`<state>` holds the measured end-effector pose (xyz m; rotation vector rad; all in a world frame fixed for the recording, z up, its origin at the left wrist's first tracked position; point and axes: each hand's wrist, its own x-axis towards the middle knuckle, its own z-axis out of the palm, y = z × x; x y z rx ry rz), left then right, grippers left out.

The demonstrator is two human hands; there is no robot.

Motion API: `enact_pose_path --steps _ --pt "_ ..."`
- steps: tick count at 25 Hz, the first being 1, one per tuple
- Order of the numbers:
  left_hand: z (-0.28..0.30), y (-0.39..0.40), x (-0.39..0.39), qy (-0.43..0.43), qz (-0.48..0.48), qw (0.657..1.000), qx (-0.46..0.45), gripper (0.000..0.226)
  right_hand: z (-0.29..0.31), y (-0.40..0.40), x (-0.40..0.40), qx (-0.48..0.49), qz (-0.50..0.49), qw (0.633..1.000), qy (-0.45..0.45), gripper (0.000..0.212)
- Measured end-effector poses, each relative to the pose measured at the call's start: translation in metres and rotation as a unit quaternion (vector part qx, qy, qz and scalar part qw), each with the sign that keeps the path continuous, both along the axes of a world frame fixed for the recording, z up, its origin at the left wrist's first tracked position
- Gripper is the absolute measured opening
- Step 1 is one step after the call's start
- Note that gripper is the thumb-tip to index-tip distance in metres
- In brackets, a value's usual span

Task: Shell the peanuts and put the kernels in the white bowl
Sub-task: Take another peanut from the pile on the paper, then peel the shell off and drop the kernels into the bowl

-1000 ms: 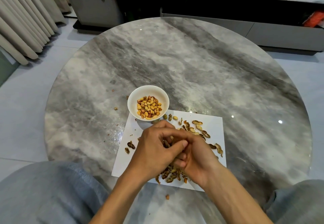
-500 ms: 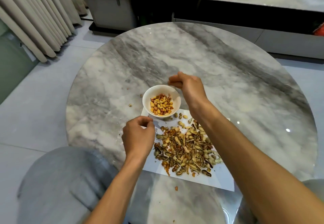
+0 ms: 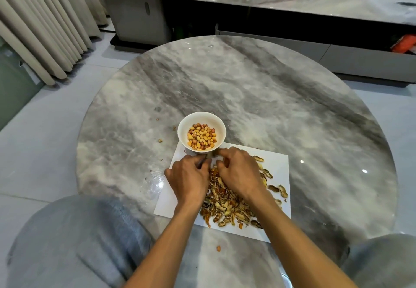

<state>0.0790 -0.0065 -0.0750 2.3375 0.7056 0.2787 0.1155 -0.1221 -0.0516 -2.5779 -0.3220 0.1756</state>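
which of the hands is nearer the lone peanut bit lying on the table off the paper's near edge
Left. The left hand is nearer the peanut bit; the right hand sits a little farther.

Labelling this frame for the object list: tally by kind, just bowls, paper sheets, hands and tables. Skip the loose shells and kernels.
white bowl: 1
white paper sheet: 1
hands: 2, left hand and right hand
round marble table: 1
Total: 5
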Motion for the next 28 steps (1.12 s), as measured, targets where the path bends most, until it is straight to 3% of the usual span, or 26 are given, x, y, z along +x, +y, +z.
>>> enact_pose_path --steps 5,9,15,18,21,23,25,28 --pt "-0.003 -0.003 0.004 -0.009 0.016 1.000 -0.022 0.022 -0.007 0.000 0.003 0.002 0.006 1.000 -0.003 0.025" --pt "0.005 -0.004 -0.001 -0.024 0.010 0.998 -0.061 0.021 -0.008 -0.004 0.003 0.073 -0.036 0.997 -0.009 0.025" --pt "0.031 0.001 -0.021 -0.084 -0.169 0.974 -0.127 0.008 0.019 -0.043 -0.014 0.217 0.061 0.973 0.051 0.023" --pt "0.051 0.004 -0.023 -0.138 -0.241 0.951 -0.134 0.009 0.039 -0.053 -0.028 0.370 -0.002 0.921 0.119 0.017" --pt "0.068 0.015 -0.020 -0.191 -0.324 0.924 -0.067 0.013 0.056 -0.051 -0.037 0.521 -0.077 0.811 0.254 0.015" --pt "0.072 0.021 -0.017 -0.224 -0.378 0.898 -0.012 0.015 0.060 -0.049 -0.038 0.557 -0.106 0.751 0.340 0.015" --pt "0.072 0.025 -0.013 -0.244 -0.406 0.881 0.004 0.017 0.060 -0.049 -0.036 0.547 -0.102 0.736 0.386 0.014" --pt "0.067 0.025 -0.007 -0.249 -0.426 0.870 0.000 0.015 0.058 -0.052 -0.033 0.523 -0.087 0.752 0.391 0.015"
